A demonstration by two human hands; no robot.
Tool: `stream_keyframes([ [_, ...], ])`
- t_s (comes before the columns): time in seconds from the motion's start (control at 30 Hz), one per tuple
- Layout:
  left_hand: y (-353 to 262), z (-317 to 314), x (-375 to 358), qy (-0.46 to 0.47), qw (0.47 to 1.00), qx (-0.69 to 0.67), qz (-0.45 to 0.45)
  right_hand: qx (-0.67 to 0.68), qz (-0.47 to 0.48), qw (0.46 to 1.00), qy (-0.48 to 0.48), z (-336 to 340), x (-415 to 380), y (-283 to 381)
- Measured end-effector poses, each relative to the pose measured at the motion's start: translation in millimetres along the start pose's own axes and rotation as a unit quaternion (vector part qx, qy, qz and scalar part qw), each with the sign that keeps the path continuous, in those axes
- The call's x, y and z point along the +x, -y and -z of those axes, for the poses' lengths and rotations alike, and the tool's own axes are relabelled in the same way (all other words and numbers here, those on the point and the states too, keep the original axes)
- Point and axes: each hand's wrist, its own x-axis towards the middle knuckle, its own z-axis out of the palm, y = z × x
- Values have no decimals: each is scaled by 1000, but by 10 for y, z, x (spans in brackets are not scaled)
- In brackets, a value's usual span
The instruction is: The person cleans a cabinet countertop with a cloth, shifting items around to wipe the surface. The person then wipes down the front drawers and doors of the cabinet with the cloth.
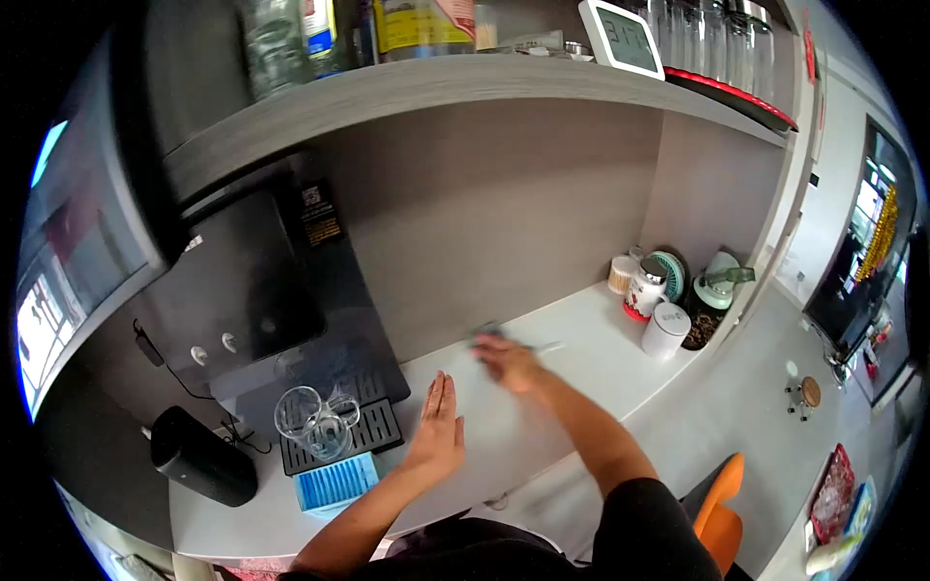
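My right hand [509, 363] presses a dark grey cloth [486, 330] to the white countertop [572, 353], close to the back wall; hand and cloth are slightly blurred. My left hand [438, 434] is held up with fingers stretched out, holding nothing, over the counter's front part. Just left of it are the black drip tray [383, 426] of a dark machine [262, 281], and clear glass cups [320, 431] on that tray. A blue ribbed box [337, 481] sits in front of the tray, near my left wrist.
A black cylindrical speaker [201, 460] stands at the left. Mugs [666, 329], a lidded jar [712, 300] and a toothpick holder [622, 274] fill the right corner. Overhead, a shelf [465, 82] carries a digital clock [625, 39] and glasses. An orange chair [719, 523] is at lower right.
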Motion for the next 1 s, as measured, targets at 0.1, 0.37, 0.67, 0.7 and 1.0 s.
stream_keyframes([
  [0.1,2,-97,88,-9,1000,3,20,-53,-132,990,-18,505,-293,-259],
  [0.37,122,-504,491,-38,997,22,71,23,163,984,-67,161,-349,207],
  [0.67,96,-623,670,-14,996,10,90,-39,25,997,-70,61,-417,69],
  [0.7,116,-664,652,-13,997,5,79,-38,77,989,-117,184,-627,364],
  [1.0,-50,-851,778,39,998,-37,41,-94,-173,972,-125,453,-971,-381],
])
